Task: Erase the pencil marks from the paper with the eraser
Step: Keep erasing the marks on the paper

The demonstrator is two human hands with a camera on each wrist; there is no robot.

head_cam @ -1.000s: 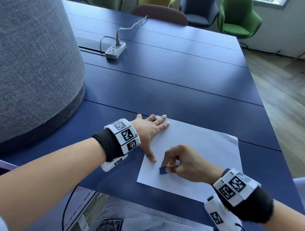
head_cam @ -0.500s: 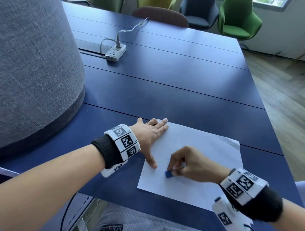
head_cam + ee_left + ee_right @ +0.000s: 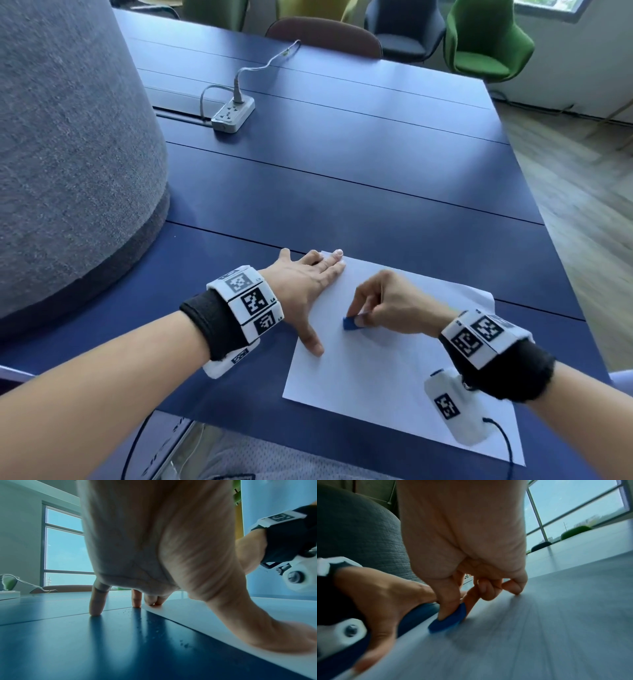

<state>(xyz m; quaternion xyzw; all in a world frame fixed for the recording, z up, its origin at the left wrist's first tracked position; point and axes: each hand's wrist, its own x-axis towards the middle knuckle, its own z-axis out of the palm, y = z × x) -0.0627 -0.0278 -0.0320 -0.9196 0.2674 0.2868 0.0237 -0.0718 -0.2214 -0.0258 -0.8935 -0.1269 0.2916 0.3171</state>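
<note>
A white sheet of paper (image 3: 394, 377) lies on the dark blue table (image 3: 342, 178) near its front edge. My right hand (image 3: 383, 308) pinches a small blue eraser (image 3: 350, 323) between thumb and forefinger and presses it on the paper's left part; the same eraser (image 3: 448, 620) shows under the thumb in the right wrist view. My left hand (image 3: 308, 287) lies flat with fingers spread, its thumb and two fingertips on the paper's left edge, the others on the table. The left wrist view shows these fingertips (image 3: 96, 607) pressing down. No pencil marks are legible.
A large grey fabric-covered rounded object (image 3: 68, 154) stands on the table at the left. A white power strip (image 3: 233, 114) with a cable lies at the back. Chairs, one green (image 3: 486, 44), line the far side. Eraser crumbs (image 3: 145, 622) dot the table beside the paper.
My right hand has slid the eraser to the right and farther up the paper. My left hand stays pressed on the paper's left edge.
</note>
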